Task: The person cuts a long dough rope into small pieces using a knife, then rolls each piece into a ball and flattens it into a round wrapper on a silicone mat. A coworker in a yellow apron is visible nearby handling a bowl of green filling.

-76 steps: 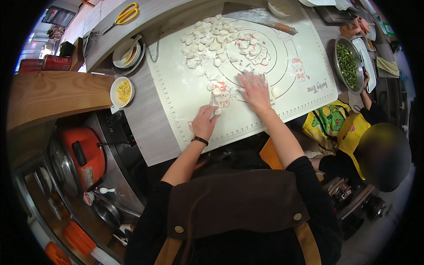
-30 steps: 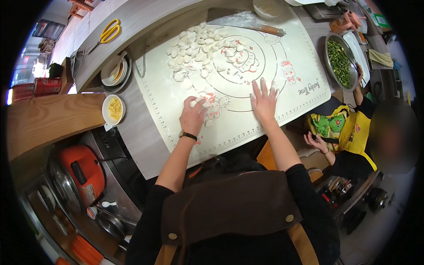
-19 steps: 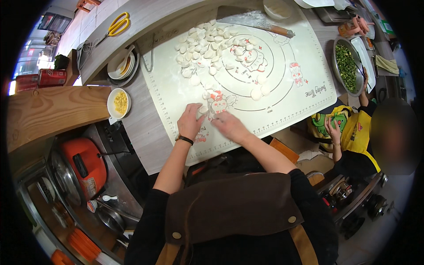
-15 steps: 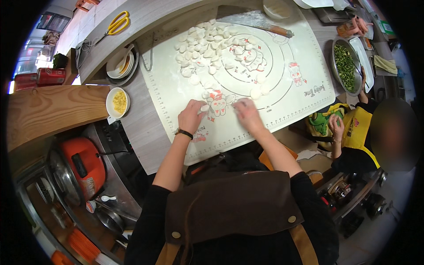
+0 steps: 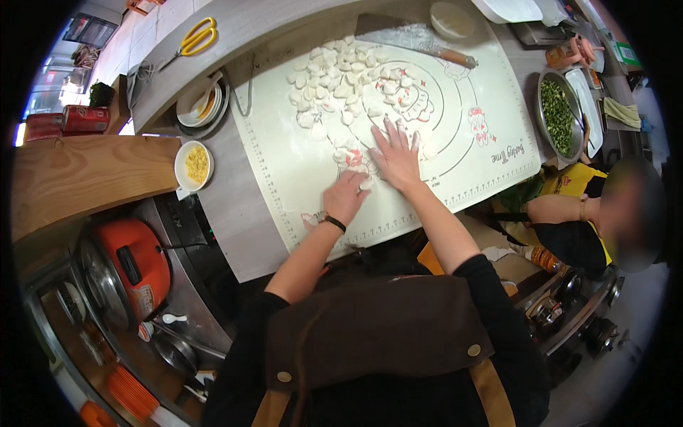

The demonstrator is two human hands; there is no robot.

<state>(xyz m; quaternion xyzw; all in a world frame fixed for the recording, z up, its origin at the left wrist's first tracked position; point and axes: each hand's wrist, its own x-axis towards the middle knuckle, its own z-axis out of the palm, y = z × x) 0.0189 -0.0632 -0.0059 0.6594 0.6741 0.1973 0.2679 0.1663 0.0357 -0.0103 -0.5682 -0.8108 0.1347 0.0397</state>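
Small white dough pieces [image 5: 334, 67] lie clustered on the white printed baking mat [image 5: 491, 171], dusted with flour. My left hand [image 5: 345, 198] is closed near the mat's middle, a small dough piece [image 5: 366, 184] pinched at its thumb and fingertips. Just right of it, my right hand [image 5: 397, 160] rests palm down on the mat with fingers spread, its fingertips below the printed circles. It partly covers the dough pieces there; one [image 5: 430, 151] shows beside it. A floury cleaver [image 5: 405, 37] with a wooden handle lies along the mat's far edge.
A metal bowl of chopped greens [image 5: 558, 114] stands at the right, near a co-worker in a yellow apron [image 5: 569, 181]. At the left are a bowl of yellow bits [image 5: 195, 166], stacked plates [image 5: 206, 110], yellow-handled scissors [image 5: 198, 37] and a red electric pan [image 5: 131, 267].
My left hand has moved right with the dough piece. My right hand has reached farther up the mat and spread its fingers. The co-worker's arm has shifted.
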